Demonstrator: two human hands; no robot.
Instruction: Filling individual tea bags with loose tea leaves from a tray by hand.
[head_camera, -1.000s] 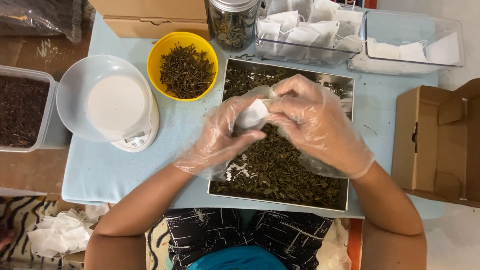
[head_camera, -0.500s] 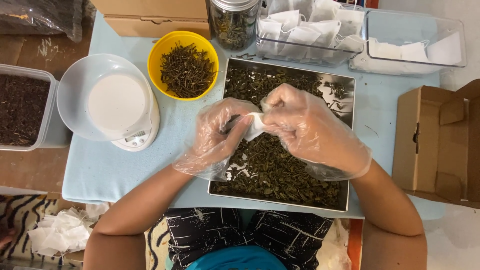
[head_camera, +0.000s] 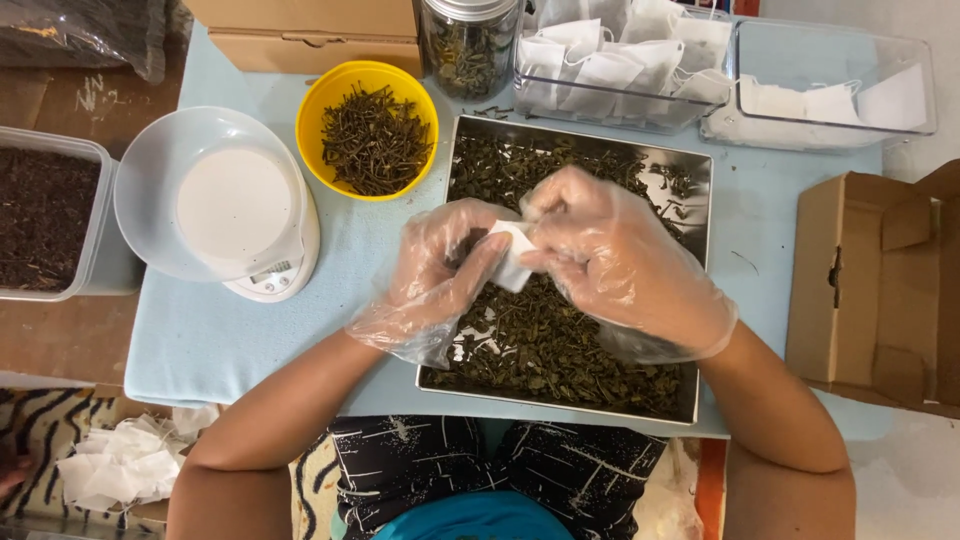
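Both hands wear loose clear plastic gloves and meet over a steel tray (head_camera: 700, 300) filled with dried green tea leaves. Between them is a small white tea bag (head_camera: 513, 262). My left hand (head_camera: 435, 275) pinches its left side with fingers curled. My right hand (head_camera: 610, 265) grips its right edge from above. The bag hangs just above the loose leaves in the middle of the tray.
A yellow bowl (head_camera: 367, 130) of dark twiggy leaves and a white scale (head_camera: 235, 215) with a clear bowl stand left. Behind are a glass jar (head_camera: 466, 45) and two clear bins of white bags (head_camera: 620, 65) (head_camera: 830, 85). An open cardboard box (head_camera: 880, 290) stands right, a tub of dark leaves (head_camera: 45, 215) far left.
Both hands came down and slightly left over the tray with the bag. The bag, earlier cupped in the left hand, now shows flatter between the fingertips.
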